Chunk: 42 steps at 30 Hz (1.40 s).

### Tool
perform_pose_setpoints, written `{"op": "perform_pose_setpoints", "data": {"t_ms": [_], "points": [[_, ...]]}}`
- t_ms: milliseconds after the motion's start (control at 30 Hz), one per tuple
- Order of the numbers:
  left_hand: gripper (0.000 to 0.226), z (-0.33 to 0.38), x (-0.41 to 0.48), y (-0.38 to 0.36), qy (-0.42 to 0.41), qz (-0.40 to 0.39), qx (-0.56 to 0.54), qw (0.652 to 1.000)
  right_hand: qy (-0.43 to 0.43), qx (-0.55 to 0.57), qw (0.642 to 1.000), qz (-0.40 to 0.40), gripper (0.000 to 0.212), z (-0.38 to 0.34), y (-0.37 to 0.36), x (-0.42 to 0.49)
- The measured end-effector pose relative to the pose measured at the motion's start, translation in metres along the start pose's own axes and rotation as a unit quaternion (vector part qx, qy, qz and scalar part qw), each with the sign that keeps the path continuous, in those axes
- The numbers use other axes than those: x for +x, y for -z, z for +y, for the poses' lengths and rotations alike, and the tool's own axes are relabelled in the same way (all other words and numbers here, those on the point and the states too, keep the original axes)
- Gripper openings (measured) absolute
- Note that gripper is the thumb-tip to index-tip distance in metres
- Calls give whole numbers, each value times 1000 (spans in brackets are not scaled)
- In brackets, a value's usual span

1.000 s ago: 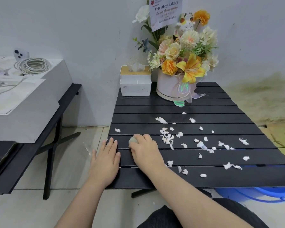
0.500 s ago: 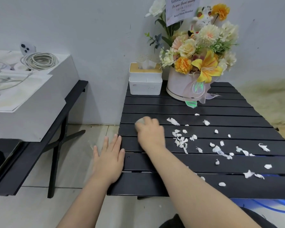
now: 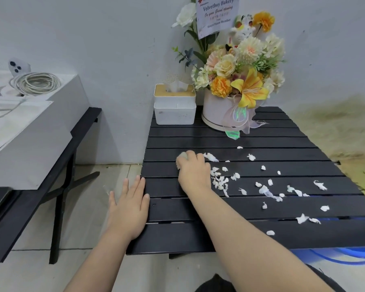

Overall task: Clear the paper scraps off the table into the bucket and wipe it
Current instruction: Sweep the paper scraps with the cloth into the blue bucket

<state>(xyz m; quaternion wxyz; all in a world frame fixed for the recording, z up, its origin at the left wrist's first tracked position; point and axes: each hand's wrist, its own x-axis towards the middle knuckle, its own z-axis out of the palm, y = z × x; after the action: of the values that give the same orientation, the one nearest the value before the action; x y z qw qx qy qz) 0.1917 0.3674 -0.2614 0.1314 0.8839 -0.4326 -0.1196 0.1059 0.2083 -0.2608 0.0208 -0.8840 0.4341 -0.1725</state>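
White paper scraps [image 3: 219,182] lie scattered on the black slatted bench [image 3: 261,142], just right of the right hand [image 3: 193,172], whose grip is closed on a wadded tissue [image 3: 182,157]. The left hand [image 3: 128,209] rests flat, fingers spread, on the bench's left edge. The blue bucket [image 3: 346,255] sits below the near edge, right of both hands.

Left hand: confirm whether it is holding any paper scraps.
No. The left hand lies flat and open on the table's near left edge, with nothing under its fingers.
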Motion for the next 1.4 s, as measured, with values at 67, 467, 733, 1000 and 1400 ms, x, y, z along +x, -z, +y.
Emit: {"op": "perform_pose_setpoints", "data": {"t_ms": [67,467,733,1000,1400], "points": [[52,0,0,0,-2,-2,4,1000,-33,19,999,-29,31,29,18,1],[51,2,-26,-4,18,-6,-55,998,132,15,990,40,52,-7,12,-102],[52,5,-25,-3,21,-7,-43,999,54,43,997,32,24,17,7,-76],[52,4,-23,-5,12,-7,-18,1000,149,32,987,49,37,3,12,-121],[53,64,-20,-25,-83,-17,72,994,114,21,989,86,28,39,34,-117]]}}
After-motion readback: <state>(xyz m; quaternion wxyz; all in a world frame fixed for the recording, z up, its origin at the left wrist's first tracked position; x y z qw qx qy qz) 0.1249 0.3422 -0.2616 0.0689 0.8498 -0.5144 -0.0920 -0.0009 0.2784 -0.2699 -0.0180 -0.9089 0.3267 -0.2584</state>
